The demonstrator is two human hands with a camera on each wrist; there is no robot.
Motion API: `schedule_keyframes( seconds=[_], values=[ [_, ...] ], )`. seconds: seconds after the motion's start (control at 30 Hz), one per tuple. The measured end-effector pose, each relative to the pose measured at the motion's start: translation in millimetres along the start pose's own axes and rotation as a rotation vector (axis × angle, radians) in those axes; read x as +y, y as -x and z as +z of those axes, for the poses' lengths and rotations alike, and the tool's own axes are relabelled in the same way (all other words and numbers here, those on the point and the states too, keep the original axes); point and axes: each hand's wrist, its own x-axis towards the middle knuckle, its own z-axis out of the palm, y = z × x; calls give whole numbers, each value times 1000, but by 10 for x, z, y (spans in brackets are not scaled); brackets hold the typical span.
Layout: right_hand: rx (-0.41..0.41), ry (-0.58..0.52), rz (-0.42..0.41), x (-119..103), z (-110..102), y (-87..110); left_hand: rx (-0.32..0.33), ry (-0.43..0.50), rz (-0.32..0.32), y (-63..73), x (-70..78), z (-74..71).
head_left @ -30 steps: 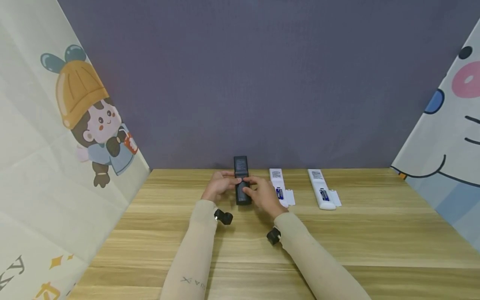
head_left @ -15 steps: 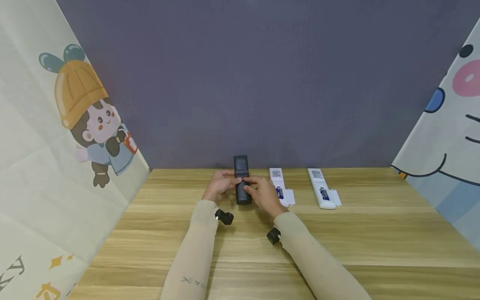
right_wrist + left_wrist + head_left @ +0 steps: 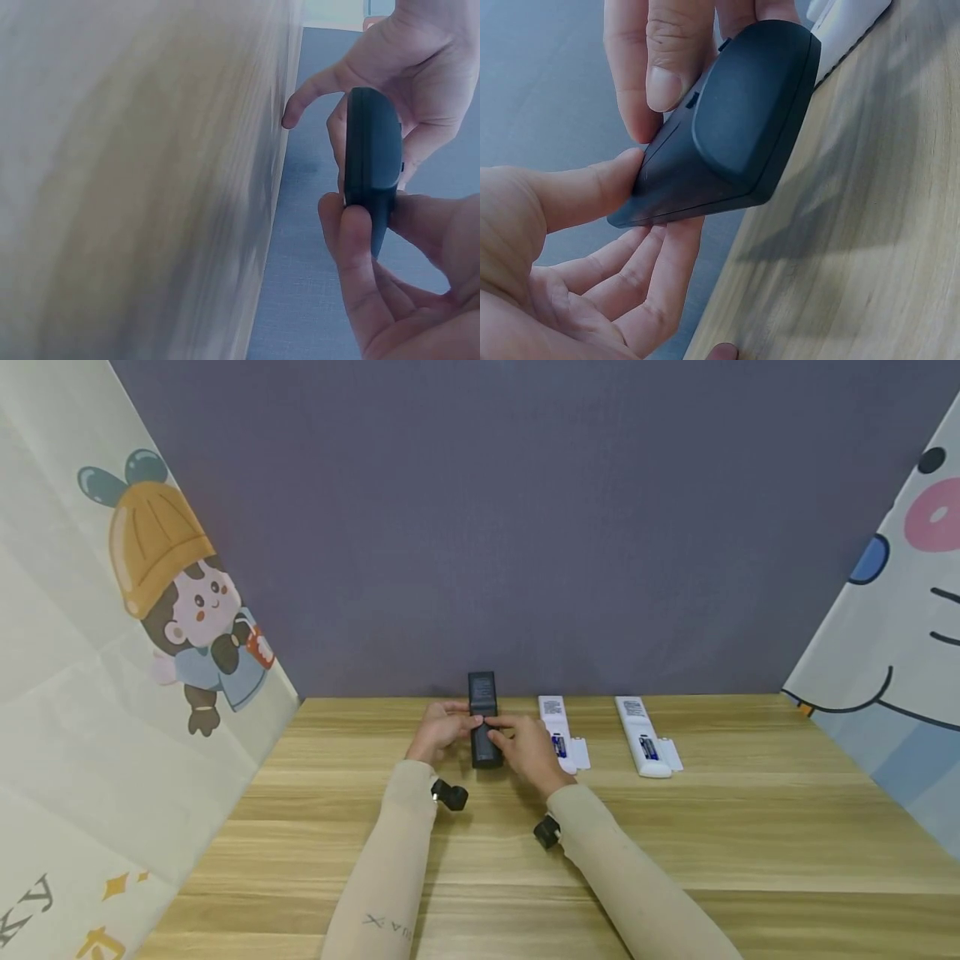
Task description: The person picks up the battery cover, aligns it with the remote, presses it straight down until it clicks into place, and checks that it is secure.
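A black remote control (image 3: pixel 486 750) is held back side up over the table near its far edge, label end pointing away. My left hand (image 3: pixel 440 731) grips it from the left; in the left wrist view its thumb (image 3: pixel 585 191) lies on the upper face and its fingers curl beneath. From the right, my right hand (image 3: pixel 531 753) holds it too, thumb and index finger on its back. The right wrist view shows the remote's rounded end (image 3: pixel 379 139) pinched between the right thumb (image 3: pixel 427 221) and fingers. The back cover looks closed, so the inside is hidden.
Right of the hands lie two white remotes, a nearer one (image 3: pixel 553 717) partly behind the right hand and a farther one (image 3: pixel 635 720). Blue batteries (image 3: pixel 648 748) show in their uncovered compartments. A loose white cover (image 3: pixel 581 753) lies beside one, another cover (image 3: pixel 672 756) beside the other.
Both hands and the black remote stay nearly in place. The right thumb and index finger shift very slightly on its back; the white remotes have not moved.
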Motion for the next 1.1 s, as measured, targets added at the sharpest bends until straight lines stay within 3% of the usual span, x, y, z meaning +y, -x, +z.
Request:
schedule_keyframes(
  seconds=[0.53,1.1],
  values=[
    [-16,-11,-2,-2,6,14,16,-37,2,-5,-31,-3],
    [-86,-76,11,35,35,-11,51,-150,24,13,-6,-12]
  ],
)
